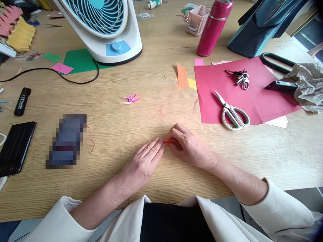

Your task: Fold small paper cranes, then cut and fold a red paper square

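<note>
A small piece of folded orange paper (166, 142) lies between my hands near the front of the wooden table. My right hand (190, 148) pinches it with bent fingers, which cover most of it. Flat and close together, the fingers of my left hand (143, 159) press on its left end; that thumb is hidden. Farther back sits a small pink origami crane (131, 98). Thin orange paper strips (93, 147) lie to the left, beside a blurred-out dark object (67, 141).
White-handled scissors (233, 116) and keys (242, 79) rest on red paper (209, 94) at the right. Behind stand a fan (116, 47), a magenta bottle (214, 28) and a pink basket (196, 20). A black marker (22, 101) and a black phone (17, 148) lie left.
</note>
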Available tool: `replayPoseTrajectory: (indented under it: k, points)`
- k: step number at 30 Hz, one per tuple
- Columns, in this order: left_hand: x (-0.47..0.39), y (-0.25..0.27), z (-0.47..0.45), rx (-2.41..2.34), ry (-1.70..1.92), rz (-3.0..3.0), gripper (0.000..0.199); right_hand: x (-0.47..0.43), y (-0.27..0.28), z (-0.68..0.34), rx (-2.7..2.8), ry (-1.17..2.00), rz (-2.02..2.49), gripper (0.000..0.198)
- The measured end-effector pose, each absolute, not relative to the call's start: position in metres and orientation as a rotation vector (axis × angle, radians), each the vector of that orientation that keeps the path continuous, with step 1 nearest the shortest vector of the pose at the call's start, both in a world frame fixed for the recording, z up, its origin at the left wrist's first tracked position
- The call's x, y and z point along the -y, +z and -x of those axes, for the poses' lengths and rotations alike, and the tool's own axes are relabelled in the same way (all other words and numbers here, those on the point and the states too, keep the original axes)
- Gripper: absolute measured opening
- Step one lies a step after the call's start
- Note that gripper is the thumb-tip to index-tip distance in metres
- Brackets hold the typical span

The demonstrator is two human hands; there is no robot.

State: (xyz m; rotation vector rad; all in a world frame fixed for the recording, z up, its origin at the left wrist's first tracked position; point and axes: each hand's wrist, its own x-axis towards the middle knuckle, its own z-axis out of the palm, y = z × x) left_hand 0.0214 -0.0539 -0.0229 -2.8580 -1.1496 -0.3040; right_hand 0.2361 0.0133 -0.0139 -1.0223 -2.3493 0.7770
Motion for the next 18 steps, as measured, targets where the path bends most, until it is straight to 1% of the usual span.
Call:
replayPoseTrajectory:
  k: [4, 9, 12, 18]
  points:
    - [0.055, -0.022, -0.024, 1.172, -0.273, 2.859, 0.051, -0.014, -0.015, -0.24, 2.371, 0.779, 0.981, 0.019]
    - [0.056, -0.021, -0.03, 1.269, -0.284, 2.832, 0.045, -0.015, -0.017, -0.242, 2.385, 0.74, 0.964, 0.013]
    - [0.054, -0.017, -0.034, 1.295, -0.285, 2.835, 0.042, -0.016, -0.016, -0.243, 2.402, 0.738, 0.938, 0.013]
    - [0.056, -0.013, -0.038, 1.319, -0.256, 2.791, 0.042, -0.015, -0.012, -0.243, 2.416, 0.744, 0.936, 0.014]
